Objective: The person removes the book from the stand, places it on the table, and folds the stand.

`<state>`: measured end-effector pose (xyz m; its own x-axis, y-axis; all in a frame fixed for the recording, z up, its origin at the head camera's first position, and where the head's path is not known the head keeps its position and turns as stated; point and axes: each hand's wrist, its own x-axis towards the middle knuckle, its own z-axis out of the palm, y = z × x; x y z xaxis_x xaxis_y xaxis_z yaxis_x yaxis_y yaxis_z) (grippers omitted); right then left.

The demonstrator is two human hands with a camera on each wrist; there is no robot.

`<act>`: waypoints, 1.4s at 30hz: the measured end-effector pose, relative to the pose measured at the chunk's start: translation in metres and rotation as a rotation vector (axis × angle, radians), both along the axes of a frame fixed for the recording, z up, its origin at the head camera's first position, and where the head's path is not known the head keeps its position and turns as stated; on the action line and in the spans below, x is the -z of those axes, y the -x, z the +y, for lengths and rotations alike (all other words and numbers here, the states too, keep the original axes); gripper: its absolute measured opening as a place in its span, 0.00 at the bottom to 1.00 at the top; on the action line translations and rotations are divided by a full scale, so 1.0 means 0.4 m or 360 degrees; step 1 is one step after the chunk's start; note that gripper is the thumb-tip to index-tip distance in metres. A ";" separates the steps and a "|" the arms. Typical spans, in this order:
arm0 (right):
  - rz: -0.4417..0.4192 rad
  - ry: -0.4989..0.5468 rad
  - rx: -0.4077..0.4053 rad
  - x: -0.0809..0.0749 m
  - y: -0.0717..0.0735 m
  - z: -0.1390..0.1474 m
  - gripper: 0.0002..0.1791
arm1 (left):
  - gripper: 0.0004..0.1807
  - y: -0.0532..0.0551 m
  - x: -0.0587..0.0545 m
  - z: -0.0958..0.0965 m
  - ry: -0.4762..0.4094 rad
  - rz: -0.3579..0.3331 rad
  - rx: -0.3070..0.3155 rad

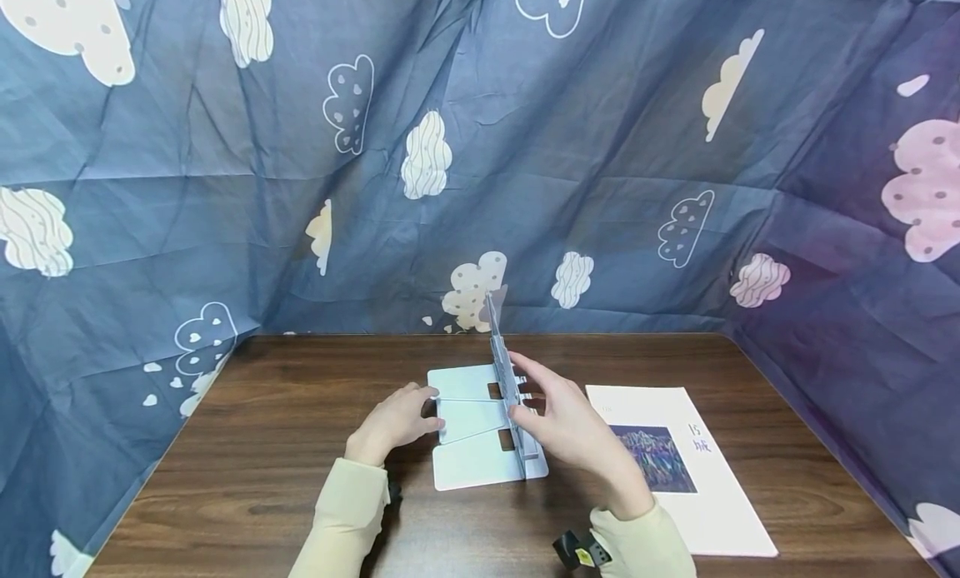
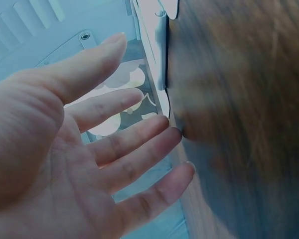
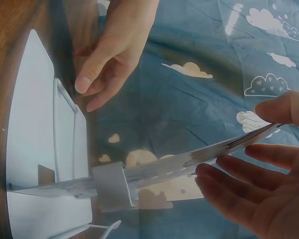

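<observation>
"One pale folding stand (image 1: 471, 424) sits on the wooden table (image 1: 292, 411). Why does the right hand (image 1: 566, 420) pinch its upright panel (image 1: 506, 376)?"

"Presumably to steady it above the flat base plate (image 1: 480, 465). The left hand (image 1: 397, 417), loosely spread, holds nothing beside that plate's left edge."

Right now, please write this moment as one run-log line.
left hand: beside white base, contact unclear | right hand: holds standing panel | printed sheet: on table
</observation>
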<state>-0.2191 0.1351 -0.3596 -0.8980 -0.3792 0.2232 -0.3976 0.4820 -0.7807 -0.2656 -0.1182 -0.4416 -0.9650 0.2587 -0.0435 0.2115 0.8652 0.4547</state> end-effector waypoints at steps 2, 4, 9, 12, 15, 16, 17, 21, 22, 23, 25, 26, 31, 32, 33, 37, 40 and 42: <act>0.0002 0.0006 -0.0004 0.001 -0.001 -0.002 0.38 | 0.29 0.000 0.000 -0.002 -0.0004 0.0000 -0.0010; 0.0009 0.0008 -0.0010 0.003 0.000 -0.003 0.38 | 0.29 0.001 0.001 -0.005 -0.0011 0.0003 -0.0018; 0.0039 -0.0048 0.0007 0.004 -0.002 -0.008 0.38 | 0.29 0.003 0.000 -0.017 -0.0022 0.0017 -0.0031; 0.0067 -0.0087 0.0017 0.004 -0.003 -0.011 0.38 | 0.28 0.002 -0.004 -0.024 -0.0050 0.0025 -0.0029; 0.0081 -0.0089 0.0008 0.007 -0.003 -0.013 0.38 | 0.28 0.001 -0.007 -0.030 -0.0074 0.0032 -0.0035; 0.0082 -0.0084 -0.0002 0.008 -0.003 -0.014 0.38 | 0.28 0.001 -0.008 -0.032 -0.0081 0.0033 -0.0040; 0.0079 -0.0079 -0.0006 0.009 -0.003 -0.015 0.37 | 0.28 0.001 -0.008 -0.034 -0.0081 0.0035 -0.0046; 0.0061 -0.0061 -0.0019 0.012 -0.004 -0.020 0.36 | 0.27 0.002 -0.009 -0.041 -0.0092 0.0027 -0.0066; 0.0058 -0.0057 -0.0023 0.012 -0.004 -0.022 0.36 | 0.27 0.002 -0.010 -0.043 -0.0095 0.0026 -0.0070; 0.0060 -0.0060 -0.0020 0.012 -0.005 -0.023 0.36 | 0.27 0.002 -0.012 -0.045 -0.0099 0.0024 -0.0072; 0.0063 -0.0057 -0.0020 0.013 -0.007 -0.026 0.36 | 0.27 0.003 -0.014 -0.049 -0.0108 0.0026 -0.0075; 0.0070 -0.0058 -0.0023 0.014 -0.007 -0.028 0.36 | 0.27 0.002 -0.015 -0.051 -0.0111 0.0027 -0.0076; 0.0064 -0.0068 -0.0032 0.017 -0.010 -0.037 0.35 | 0.28 0.002 -0.025 -0.067 -0.0141 0.0044 -0.0080; 0.0069 -0.0074 -0.0036 0.017 -0.010 -0.038 0.35 | 0.29 0.003 -0.027 -0.070 -0.0152 0.0046 -0.0079; 0.0075 -0.0080 -0.0040 0.017 -0.011 -0.040 0.35 | 0.29 0.003 -0.029 -0.074 -0.0163 0.0045 -0.0081; 0.0152 -0.0107 -0.0055 0.020 -0.010 -0.047 0.34 | 0.28 0.003 -0.037 -0.091 -0.0203 0.0061 -0.0087; 0.0188 -0.0097 -0.0062 0.023 -0.012 -0.056 0.33 | 0.28 0.001 -0.045 -0.102 -0.0227 0.0078 -0.0100; 0.0194 -0.0090 -0.0060 0.026 -0.014 -0.063 0.33 | 0.28 -0.002 -0.052 -0.106 -0.0248 0.0099 -0.0096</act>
